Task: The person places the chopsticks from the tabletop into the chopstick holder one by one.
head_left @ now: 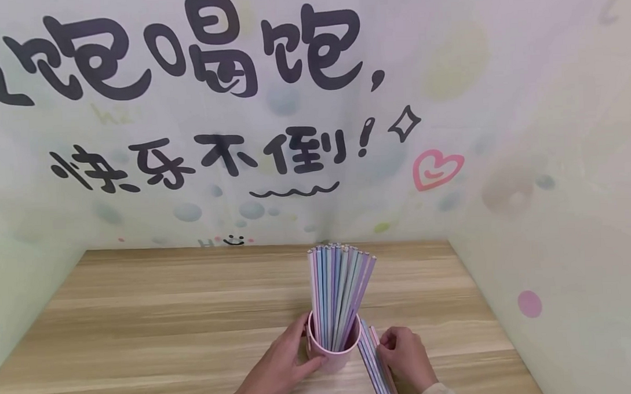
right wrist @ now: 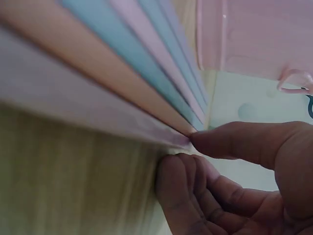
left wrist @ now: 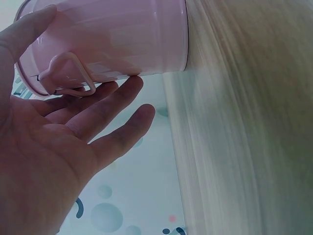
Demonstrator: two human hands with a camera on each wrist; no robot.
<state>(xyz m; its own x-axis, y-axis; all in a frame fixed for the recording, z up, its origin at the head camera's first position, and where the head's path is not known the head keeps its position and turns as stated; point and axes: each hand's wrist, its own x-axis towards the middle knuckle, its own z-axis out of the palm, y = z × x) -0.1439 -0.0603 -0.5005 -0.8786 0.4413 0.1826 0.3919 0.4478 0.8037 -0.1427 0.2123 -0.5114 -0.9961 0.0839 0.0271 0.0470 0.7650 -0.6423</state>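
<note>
A small pink bucket (head_left: 331,359) with a wire loop on its side stands upright, holding a thick bunch of pastel pencils (head_left: 337,295). My left hand (head_left: 279,360) holds the bucket from the left, its thumb near the rim and its fingers along the side beside the loop (left wrist: 73,68). To the right of the bucket, several loose pencils (head_left: 373,363) lie side by side on the table. At their far end, my right hand (head_left: 407,353) pinches the outermost pencil, a pale purple one (right wrist: 98,103), beside an orange one, with its thumb tip at the pencil's end and its fingers curled.
The wood-grain table (head_left: 168,318) extends to the left and right of the bucket. A printed backdrop (head_left: 217,218) with large dark characters rises behind it, and a pale side panel (head_left: 557,241) bounds the right edge.
</note>
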